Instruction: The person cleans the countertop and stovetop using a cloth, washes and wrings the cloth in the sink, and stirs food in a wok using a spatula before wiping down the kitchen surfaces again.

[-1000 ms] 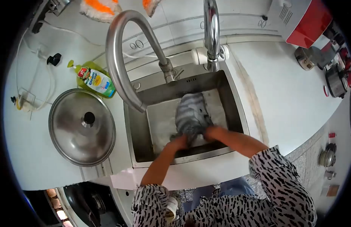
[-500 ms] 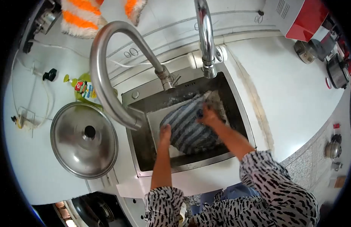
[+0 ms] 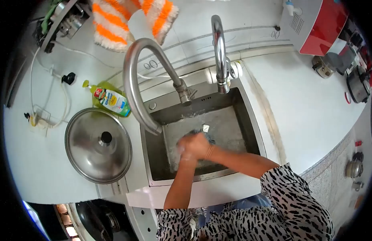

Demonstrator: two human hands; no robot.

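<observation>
Over the steel sink (image 3: 230, 124), my left hand (image 3: 186, 149) and my right hand (image 3: 200, 145) are pressed together, blurred by motion. Both are closed around the grey striped cloth (image 3: 210, 138), which is bunched up so that only small dark parts show past the fingers. A small white patch (image 3: 205, 128) shows just beyond the hands. The curved steel faucet (image 3: 131, 80) arches over the sink's left side, and a second chrome faucet (image 3: 220, 52) stands behind the sink.
A round metal lid (image 3: 87, 148) with a black knob lies left of the sink, near a green soap bottle (image 3: 113, 101). Orange and white striped cloth (image 3: 113, 28) hangs at the back. A red and white appliance (image 3: 320, 28) and pots (image 3: 324, 66) stand at the right.
The cloth was spread wide between my hands half a second ago and is now bunched small. My hands have come together. The view has shifted.
</observation>
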